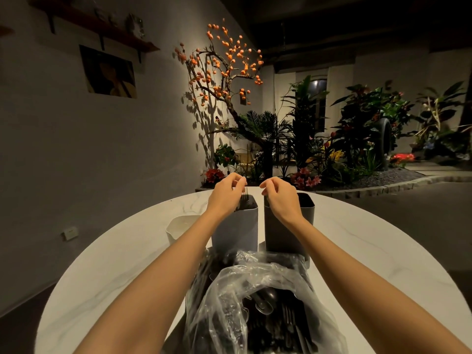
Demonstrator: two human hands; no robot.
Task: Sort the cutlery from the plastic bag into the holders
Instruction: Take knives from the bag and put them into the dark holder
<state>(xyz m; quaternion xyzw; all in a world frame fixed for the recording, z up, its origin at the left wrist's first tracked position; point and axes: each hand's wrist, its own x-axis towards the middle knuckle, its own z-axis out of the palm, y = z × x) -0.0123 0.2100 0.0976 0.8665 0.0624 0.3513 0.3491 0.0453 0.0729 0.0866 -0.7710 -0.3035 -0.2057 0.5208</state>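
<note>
White holder (182, 227) far left on worktop (357, 241), partly behind left forearm. Left hand (226, 194) over light grey holder (236, 231), fingers (240, 183) curled; fork (244, 199) tines showing at rim, can't tell if pinched. Right hand (279, 196) over dark holder (288, 226), fingers loosely curled, nothing visibly held. Plastic bag (255, 302) near edge, full of dark cutlery (275, 310): probably light, stiff, slippery; grip by handles. Film limp, snags. Holders close together; open worktop right.

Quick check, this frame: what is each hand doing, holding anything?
Left hand: fingers curled above the light grey holder, by a fork; a grip cannot be told.
Right hand: loosely curled over the dark holder, nothing visible in it.
</note>
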